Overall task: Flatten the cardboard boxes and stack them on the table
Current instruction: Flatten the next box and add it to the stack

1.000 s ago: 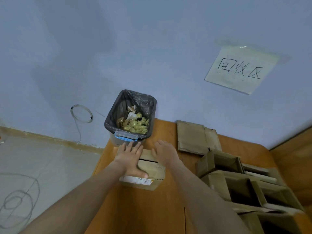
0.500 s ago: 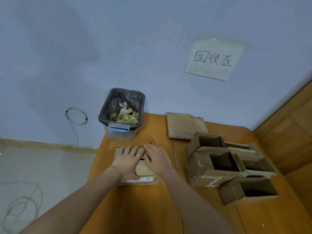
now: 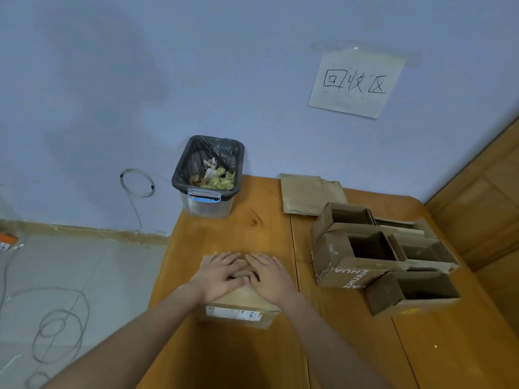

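Bin (image 3: 209,178) behind box (image 3: 238,307); open boxes (image 3: 365,248) right, flattened cardboard (image 3: 306,195) behind them.

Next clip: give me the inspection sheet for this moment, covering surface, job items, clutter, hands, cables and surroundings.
Surface: wooden table against a blue wall.
Job's things: flattened box with a white label, under both hands; flat cardboard at the wall; cluster of open boxes not yet flattened.
Clutter: waste bin with a black liner, holding scraps, at the table's far left corner.
Hands: left hand and right hand side by side, fingers straight, pressing the box top.
Cables: thin wire coil on the wall; looped wires on the floor.
Surroundings: handwritten paper sign on the wall; wooden panel at right.
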The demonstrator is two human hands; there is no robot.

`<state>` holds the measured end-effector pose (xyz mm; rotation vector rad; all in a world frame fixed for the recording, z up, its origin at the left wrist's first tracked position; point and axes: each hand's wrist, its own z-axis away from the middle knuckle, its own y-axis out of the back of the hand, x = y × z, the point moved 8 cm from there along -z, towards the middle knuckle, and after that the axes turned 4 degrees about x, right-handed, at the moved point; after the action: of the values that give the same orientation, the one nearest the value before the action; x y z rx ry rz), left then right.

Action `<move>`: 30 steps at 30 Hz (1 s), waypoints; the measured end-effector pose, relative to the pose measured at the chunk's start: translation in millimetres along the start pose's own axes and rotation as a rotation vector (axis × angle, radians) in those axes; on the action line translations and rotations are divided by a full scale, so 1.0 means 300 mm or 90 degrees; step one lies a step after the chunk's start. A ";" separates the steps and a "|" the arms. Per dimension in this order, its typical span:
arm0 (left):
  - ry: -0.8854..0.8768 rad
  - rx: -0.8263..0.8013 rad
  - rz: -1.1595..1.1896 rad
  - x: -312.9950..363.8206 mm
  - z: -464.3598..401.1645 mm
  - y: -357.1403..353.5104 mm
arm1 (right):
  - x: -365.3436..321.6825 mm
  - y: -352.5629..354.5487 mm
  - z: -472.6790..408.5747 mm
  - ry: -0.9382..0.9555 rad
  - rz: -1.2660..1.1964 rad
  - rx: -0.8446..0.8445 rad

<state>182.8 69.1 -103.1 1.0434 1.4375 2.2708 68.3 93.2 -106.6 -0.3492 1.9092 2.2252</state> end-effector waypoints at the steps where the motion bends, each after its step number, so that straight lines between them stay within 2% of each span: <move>1: 0.022 -0.006 0.021 -0.003 -0.006 0.008 | -0.003 0.004 0.006 -0.006 -0.009 0.004; 8: 0.078 -0.122 0.027 0.003 -0.054 0.042 | -0.012 0.039 0.084 -0.061 -0.097 -0.001; 13: 0.016 -0.190 -0.025 -0.013 -0.026 -0.011 | -0.047 -0.008 0.195 -0.034 -0.084 0.004; 19: -0.045 -0.127 -0.147 -0.006 -0.005 -0.072 | -0.073 -0.081 0.298 -0.017 0.005 0.084; 24: -0.088 -0.054 -0.195 0.013 0.008 -0.052 | -0.084 -0.109 0.311 -0.036 0.045 0.096; 30: -0.116 -0.015 -0.245 0.044 0.024 -0.023 | -0.082 -0.092 0.264 -0.067 0.066 0.102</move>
<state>177.2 84.6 -101.5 0.8542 1.3933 1.8672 95.4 175.8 -113.8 -0.1083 2.0752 2.0869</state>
